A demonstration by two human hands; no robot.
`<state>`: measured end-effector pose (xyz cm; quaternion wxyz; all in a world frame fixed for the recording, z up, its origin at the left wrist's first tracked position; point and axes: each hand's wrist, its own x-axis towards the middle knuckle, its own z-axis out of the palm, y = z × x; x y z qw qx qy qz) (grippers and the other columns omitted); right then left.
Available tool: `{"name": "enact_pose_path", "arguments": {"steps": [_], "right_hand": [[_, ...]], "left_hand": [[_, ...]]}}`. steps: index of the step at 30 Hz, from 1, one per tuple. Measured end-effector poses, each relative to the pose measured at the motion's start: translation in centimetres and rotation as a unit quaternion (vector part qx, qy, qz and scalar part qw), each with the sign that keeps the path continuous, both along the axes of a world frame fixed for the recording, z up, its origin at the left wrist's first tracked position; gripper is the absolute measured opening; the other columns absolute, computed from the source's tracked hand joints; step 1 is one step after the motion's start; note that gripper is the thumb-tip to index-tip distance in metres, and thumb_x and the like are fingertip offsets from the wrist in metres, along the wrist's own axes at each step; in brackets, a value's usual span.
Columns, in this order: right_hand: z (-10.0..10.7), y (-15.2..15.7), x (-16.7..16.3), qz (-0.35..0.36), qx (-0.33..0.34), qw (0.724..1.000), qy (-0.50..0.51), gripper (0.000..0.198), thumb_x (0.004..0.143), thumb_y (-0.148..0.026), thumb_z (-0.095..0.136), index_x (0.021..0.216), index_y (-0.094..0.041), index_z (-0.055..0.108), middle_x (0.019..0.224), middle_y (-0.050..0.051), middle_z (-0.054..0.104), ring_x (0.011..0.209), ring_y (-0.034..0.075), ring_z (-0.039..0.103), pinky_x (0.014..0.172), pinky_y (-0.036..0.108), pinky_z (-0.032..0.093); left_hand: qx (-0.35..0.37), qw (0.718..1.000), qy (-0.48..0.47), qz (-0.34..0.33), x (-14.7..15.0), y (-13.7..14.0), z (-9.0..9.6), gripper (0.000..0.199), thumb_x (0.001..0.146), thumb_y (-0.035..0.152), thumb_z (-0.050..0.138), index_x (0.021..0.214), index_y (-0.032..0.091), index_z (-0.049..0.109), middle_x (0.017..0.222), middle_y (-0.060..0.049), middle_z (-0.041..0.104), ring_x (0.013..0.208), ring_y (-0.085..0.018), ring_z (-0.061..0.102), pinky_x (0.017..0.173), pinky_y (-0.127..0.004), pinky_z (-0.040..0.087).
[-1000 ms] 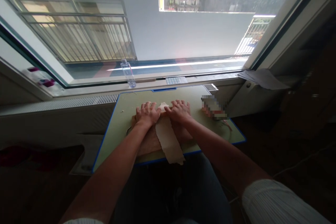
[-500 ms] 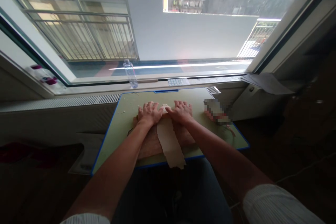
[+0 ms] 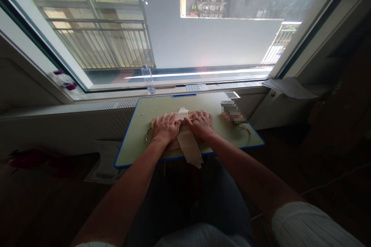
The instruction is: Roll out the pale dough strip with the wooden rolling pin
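Both hands are on the strip, side by side near the middle of the worktop (image 3: 139,135); the left hand (image 3: 166,126) lies palm down with its fingers spread a little and pointing away from the body, and the right hand (image 3: 202,123) mirrors it; the thumbs come in towards each other over the strip (image 3: 190,148). The grip is low and flattened on each side, but I cannot tell whether the palms close round a roller beneath them, since too little shows there.

The strip is pale, thin and ragged at its edges, dough by the look of it; its far end lies just beyond the thumbs, and its near end runs towards the body and hangs over the worktop's blue edge; a brown board (image 3: 174,146) lies beneath it.

The step in hand looks to be pressing or rolling the strip flat, with the far part under work; the next move seems to call for even weight from both palms, straight along the strip, with the thumbs kept clear of its thin edges; the overhanging end could drag or tear if pulled.

A blurred-out item (image 3: 233,112) lies well to the right; a clear bottle (image 3: 148,80) stands on the sill beyond.
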<state>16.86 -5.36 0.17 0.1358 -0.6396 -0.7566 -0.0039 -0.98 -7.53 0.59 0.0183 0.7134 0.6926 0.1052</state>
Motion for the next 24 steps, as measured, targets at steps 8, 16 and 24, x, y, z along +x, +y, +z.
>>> {"name": "enact_pose_path", "arguments": {"steps": [8, 16, 24], "right_hand": [[-0.7, -1.9, 0.5, 0.004, -0.006, 0.999, 0.031, 0.074, 0.109, -0.068, 0.034, 0.158, -0.015, 0.051, 0.165, 0.019, 0.05, 0.156, 0.037, 0.034, 0.127, 0.063, 0.013], [0.1, 1.4, 0.0, 0.0, -0.008, 1.0, 0.024, 0.069, 0.108, -0.071, 0.033, 0.145, -0.021, 0.064, 0.157, 0.016, 0.059, 0.146, 0.036, 0.044, 0.125, 0.062, 0.021], [0.7, 6.2, -0.6, -0.012, -0.037, 0.999, 0.009, 0.066, 0.106, -0.069, 0.038, 0.142, -0.022, 0.068, 0.152, 0.015, 0.063, 0.141, 0.036, 0.049, 0.118, 0.054, 0.034]], "left_hand": [[0.025, 1.0, 0.007, -0.016, -0.4, -1.5, -1.0, 0.068, 0.108, 0.057, 0.021, 0.166, 0.031, 0.043, 0.172, -0.005, 0.045, 0.16, -0.03, 0.037, 0.134, -0.059, 0.019], [-0.019, 1.0, 0.013, -0.001, -0.5, 2.1, 0.0, 0.064, 0.108, 0.056, 0.02, 0.162, 0.037, 0.048, 0.174, -0.001, 0.043, 0.159, -0.028, 0.038, 0.13, -0.054, 0.026], [-0.025, 0.999, -0.004, 0.021, -0.6, 7.5, -0.4, 0.059, 0.107, 0.051, 0.025, 0.155, 0.038, 0.056, 0.17, -0.003, 0.048, 0.155, -0.027, 0.042, 0.129, -0.055, 0.028]]}}
